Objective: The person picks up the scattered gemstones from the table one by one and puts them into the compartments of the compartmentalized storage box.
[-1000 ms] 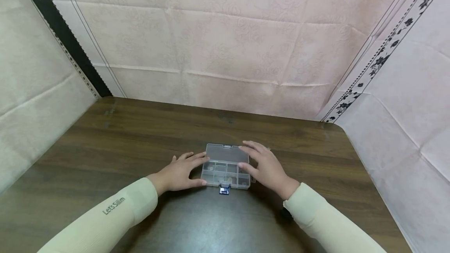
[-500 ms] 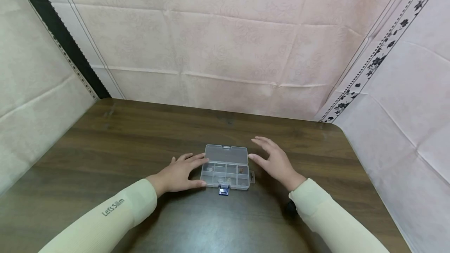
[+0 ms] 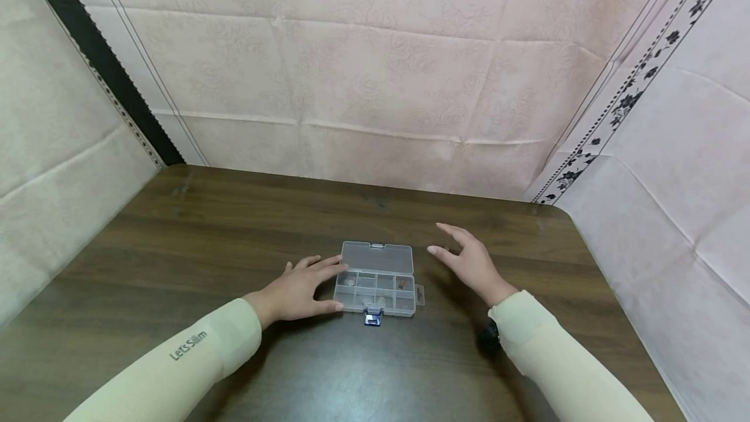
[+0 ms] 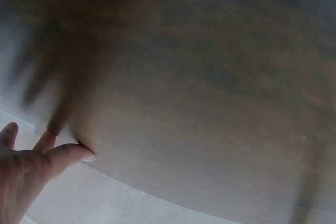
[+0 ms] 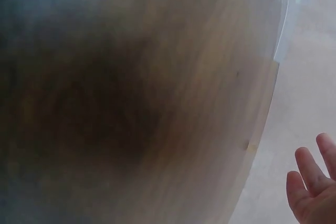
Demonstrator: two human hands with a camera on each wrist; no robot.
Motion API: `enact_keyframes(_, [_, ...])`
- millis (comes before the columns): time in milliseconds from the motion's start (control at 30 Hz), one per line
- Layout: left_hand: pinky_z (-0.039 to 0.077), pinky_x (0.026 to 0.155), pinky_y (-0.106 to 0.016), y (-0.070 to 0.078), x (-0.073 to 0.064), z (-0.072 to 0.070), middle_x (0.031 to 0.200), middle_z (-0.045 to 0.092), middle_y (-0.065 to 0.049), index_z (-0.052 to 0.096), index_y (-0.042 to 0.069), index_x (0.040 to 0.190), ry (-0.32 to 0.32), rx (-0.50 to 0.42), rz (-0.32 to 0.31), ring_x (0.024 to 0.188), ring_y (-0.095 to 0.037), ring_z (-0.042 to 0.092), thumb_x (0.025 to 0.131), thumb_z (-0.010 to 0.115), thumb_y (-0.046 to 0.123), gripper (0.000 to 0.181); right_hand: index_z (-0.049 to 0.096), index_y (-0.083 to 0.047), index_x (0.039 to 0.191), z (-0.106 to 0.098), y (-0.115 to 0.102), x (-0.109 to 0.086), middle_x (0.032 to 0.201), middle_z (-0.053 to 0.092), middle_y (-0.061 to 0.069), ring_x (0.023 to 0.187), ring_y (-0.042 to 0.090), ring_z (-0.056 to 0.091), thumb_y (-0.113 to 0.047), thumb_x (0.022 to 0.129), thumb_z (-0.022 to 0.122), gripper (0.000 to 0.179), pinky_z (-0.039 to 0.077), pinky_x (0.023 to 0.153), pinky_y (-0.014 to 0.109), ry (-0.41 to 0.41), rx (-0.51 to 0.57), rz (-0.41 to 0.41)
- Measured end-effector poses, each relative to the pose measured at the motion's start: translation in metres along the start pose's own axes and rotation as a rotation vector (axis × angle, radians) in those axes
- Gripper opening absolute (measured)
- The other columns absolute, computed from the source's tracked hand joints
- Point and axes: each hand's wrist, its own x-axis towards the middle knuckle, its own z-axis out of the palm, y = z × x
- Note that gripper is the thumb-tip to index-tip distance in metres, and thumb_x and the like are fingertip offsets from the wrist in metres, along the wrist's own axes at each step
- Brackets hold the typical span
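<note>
A clear plastic compartment box (image 3: pixel 375 293) lies on the wooden table with its lid (image 3: pixel 377 258) swung back. Small items sit in some compartments, too small to make out. At the middle of its front edge is a small shiny blue piece (image 3: pixel 372 318). My left hand (image 3: pixel 297 290) rests at the box's left end, index fingertip by the hinge side and thumb tip at the front corner, fingers spread and extended. To the right of the box, apart from it, my right hand (image 3: pixel 471 267) hovers with fingers extended and nothing in them. A left thumb (image 4: pixel 68 158) shows in the left wrist view.
The dark wooden table (image 3: pixel 263 213) has rounded far corners. Pale patterned cloth (image 3: pixel 375 83) hangs behind it, with more cloth at both sides. A clear hanging tab (image 3: pixel 420 295) sticks out from the box's right end.
My right hand has drawn away from over the box's right side, moving right and slightly farther out. The left hand and the box hold their places.
</note>
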Motion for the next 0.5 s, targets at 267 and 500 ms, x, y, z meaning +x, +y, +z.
enact_keyframes(267, [0.014, 0.101, -0.077, 0.0, 0.0, 0.0, 0.157, 0.028, 0.004, 0.04, 0.029, 0.148, 0.001, -0.001, -0.001, 0.142, -0.04, 0.023, 0.085, 0.062, 0.061, 0.073, 0.046, -0.011, 0.144, -0.003, 0.009, 0.008, 0.141, 0.05, 0.017, 0.131, 0.036, 0.044, -0.044, 0.09, 0.065, 0.066, 0.036, 0.105, 0.055, 0.012, 0.044, 0.065])
enact_keyframes(500, [0.014, 0.101, -0.077, 0.0, 0.0, -0.001, 0.157, 0.028, 0.005, 0.04, 0.03, 0.148, 0.0, 0.0, -0.004, 0.142, -0.04, 0.023, 0.085, 0.061, 0.062, 0.074, 0.046, -0.006, 0.142, -0.007, 0.016, 0.012, 0.138, 0.052, 0.019, 0.128, 0.036, 0.047, -0.041, 0.092, 0.064, 0.063, 0.037, 0.104, 0.053, -0.001, 0.082, 0.113])
